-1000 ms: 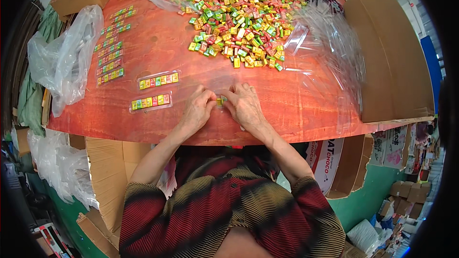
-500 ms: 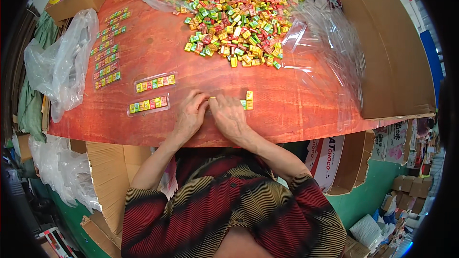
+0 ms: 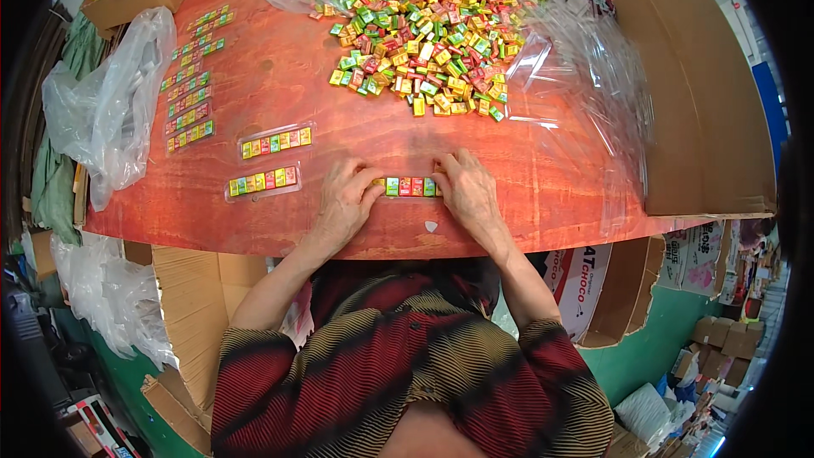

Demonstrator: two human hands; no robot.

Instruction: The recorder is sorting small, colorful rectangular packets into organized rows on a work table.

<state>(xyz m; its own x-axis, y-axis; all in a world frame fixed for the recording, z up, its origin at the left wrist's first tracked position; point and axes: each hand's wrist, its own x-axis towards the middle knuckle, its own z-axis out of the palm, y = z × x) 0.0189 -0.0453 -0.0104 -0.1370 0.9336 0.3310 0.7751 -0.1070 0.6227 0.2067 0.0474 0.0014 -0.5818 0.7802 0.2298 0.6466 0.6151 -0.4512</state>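
A short row of small coloured boxes (image 3: 405, 187), yellow, green and red, lies near the table's front edge. My left hand (image 3: 342, 201) pinches its left end between thumb and fingers. At the other end, my right hand (image 3: 469, 192) has its fingers closed on the last box, which they partly hide. Just below the row lies a small pale scrap (image 3: 431, 226). To the left are two clear plastic trays, an upper tray (image 3: 276, 142) and a lower tray (image 3: 264, 181), each holding a similar row.
A large pile of loose small boxes (image 3: 424, 42) covers the far middle. Clear plastic trays (image 3: 585, 76) are heaped at right, beside a tall cardboard box (image 3: 695, 93). Several filled trays (image 3: 190, 110) line the left side, near a crumpled plastic bag (image 3: 110, 110).
My hands were close together, with a few boxes standing beyond the right one. Now the right hand has moved rightward, and both grip opposite ends of a joined row. The pale scrap has come into sight.
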